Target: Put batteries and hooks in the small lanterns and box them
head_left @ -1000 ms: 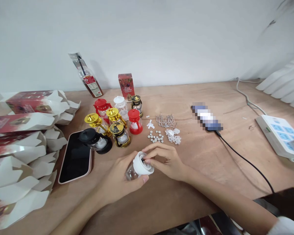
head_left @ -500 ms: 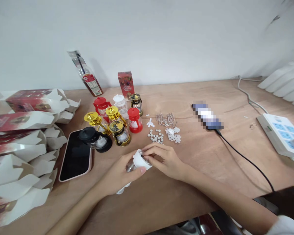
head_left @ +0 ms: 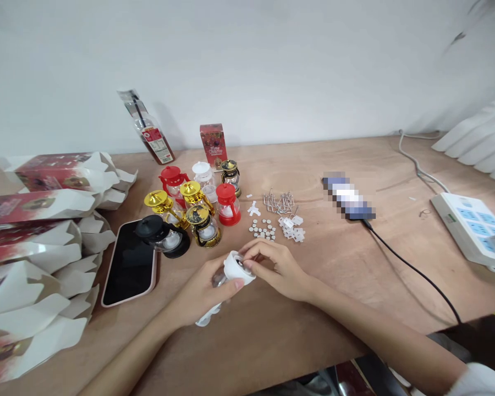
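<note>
A small white lantern (head_left: 233, 269) lies tipped in my left hand (head_left: 206, 294), its open base turned up toward the right. My left fingers wrap round its clear body. At the base opening, the bent fingertips of my right hand (head_left: 274, 267) are pinched together; whatever they hold, if anything, is hidden. Just beyond my hands lie several button cells (head_left: 263, 229), small white plastic pieces (head_left: 292, 227) and bent metal wire handles (head_left: 279, 201). To the left of these stand several small lanterns, among them a red lantern (head_left: 228, 205) and a black lantern (head_left: 163, 235).
Red and white open boxes (head_left: 45, 242) crowd the left side. A black-screened phone (head_left: 131, 264) lies beside them. Near the wall stand a bottle (head_left: 154, 140) and a red box (head_left: 213, 146). On the right are a second, blurred-out phone (head_left: 348, 195) with a cable and a power strip (head_left: 470, 228).
The view has shifted slightly. My right fingertips have moved a little at the lantern's base, showing slightly more of the opening. My left hand keeps its hold.
</note>
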A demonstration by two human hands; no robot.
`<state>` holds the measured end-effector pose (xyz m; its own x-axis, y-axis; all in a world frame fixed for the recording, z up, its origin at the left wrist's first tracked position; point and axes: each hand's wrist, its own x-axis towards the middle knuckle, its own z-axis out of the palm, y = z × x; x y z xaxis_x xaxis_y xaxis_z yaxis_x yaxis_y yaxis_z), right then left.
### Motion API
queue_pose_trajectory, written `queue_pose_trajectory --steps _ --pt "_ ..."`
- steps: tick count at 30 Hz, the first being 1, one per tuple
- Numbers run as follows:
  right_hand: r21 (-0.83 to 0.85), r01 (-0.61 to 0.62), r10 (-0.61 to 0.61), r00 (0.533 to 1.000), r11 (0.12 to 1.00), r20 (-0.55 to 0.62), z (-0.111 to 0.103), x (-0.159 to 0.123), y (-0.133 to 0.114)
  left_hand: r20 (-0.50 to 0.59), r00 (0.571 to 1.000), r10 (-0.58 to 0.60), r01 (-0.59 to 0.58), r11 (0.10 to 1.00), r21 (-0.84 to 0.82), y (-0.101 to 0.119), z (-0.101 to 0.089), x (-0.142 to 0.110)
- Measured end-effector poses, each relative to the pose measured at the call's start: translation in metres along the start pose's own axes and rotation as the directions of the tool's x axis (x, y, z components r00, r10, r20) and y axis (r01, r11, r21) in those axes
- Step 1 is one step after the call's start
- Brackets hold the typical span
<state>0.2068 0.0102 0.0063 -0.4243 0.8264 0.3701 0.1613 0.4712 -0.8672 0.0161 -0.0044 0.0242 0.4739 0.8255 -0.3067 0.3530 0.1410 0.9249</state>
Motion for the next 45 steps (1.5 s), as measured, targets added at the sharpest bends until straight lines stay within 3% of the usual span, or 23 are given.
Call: queue_pose_trajectory --steps 5,8,15,18,21,27,31,33,35,37,40,43,45 --pt "0.107 -0.137 0.135 0.99 0.985 0.034 -0.006 0.004 -0.005 -0.006 0.998 0.064 -0.064 0.994 0.09 0.003 -0.001 0.0" --pt "0.066 -0.083 0.079 0.995 0.994 0.06 -0.006 0.004 -0.005 0.011 0.996 0.091 -0.092 0.988 0.127 0.005 -0.002 0.0" --pt "-0.025 0.002 -0.001 1.0 1.0 0.025 0.0 0.001 -0.003 -0.002 1.0 -0.014 0.014 1.0 0.02 -0.001 -0.001 0.0" --pt "-0.025 -0.047 0.047 0.999 0.999 0.008 -0.001 0.0 -0.002 0.015 0.997 -0.07 0.07 0.997 -0.028 -0.001 -0.001 0.0" --pt "0.061 -0.172 0.174 0.984 0.983 -0.029 -0.001 0.0 0.0 0.026 0.994 -0.105 0.107 0.992 -0.06 0.0 -0.002 0.0" --pt "0.275 -0.384 0.397 0.918 0.881 0.009 0.01 -0.001 0.009 0.0 0.997 -0.077 0.077 0.994 -0.081 -0.001 -0.001 0.003" --pt "0.489 -0.508 0.58 0.815 0.709 0.005 0.015 0.002 0.01 0.005 0.998 -0.062 0.062 0.995 -0.079 -0.003 0.0 0.008" --pt "0.588 -0.532 0.654 0.757 0.61 0.006 0.015 0.005 0.007 -0.011 0.998 -0.055 0.055 0.998 -0.007 0.001 0.0 0.009" --pt "0.644 -0.536 0.683 0.73 0.545 0.029 0.014 0.007 0.002 -0.047 0.999 -0.011 0.018 0.987 0.162 0.012 0.0 0.009" --pt "0.689 -0.534 0.687 0.723 0.49 0.071 0.013 0.009 -0.001 -0.06 0.997 0.051 -0.022 0.915 0.403 0.028 0.0 0.009" --pt "0.796 -0.508 0.72 0.68 0.33 0.135 0.012 0.01 -0.003 -0.06 0.995 0.084 -0.015 0.688 0.726 0.055 0.004 0.007" --pt "0.86 -0.485 0.757 0.618 0.156 0.211 0.011 0.01 0.0 -0.064 0.996 0.059 0.029 0.471 0.882 0.076 0.009 0.006" --pt "0.873 -0.478 0.77 0.591 0.096 0.239 0.01 0.009 0.003 -0.068 0.997 0.039 0.049 0.377 0.925 0.082 0.009 0.006"
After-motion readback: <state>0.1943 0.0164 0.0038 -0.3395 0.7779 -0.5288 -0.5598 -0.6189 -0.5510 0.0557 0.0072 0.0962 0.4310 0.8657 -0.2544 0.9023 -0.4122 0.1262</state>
